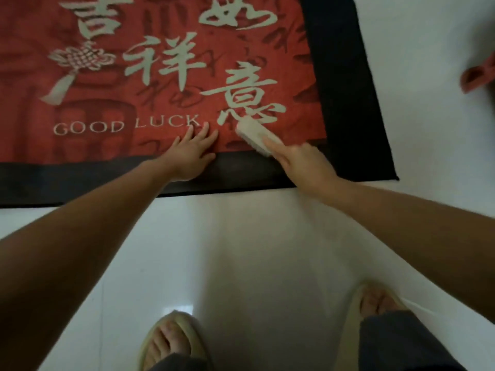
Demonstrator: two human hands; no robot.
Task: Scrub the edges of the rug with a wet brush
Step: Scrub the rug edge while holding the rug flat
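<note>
Head view: right hand (308,164) gripping brush (258,136), scrubbing rug (160,84) near 5 o'clock corner; left hand (192,153) pressing flat, fingers spread. Next: probably working onto black border.

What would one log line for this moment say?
left hand: flat on rug | right hand: grips brush | brush: on red field near black border | floor: white tile

Single head view, looking steeply down, close over rug (160,76) edge; slightly blurred.
</note>
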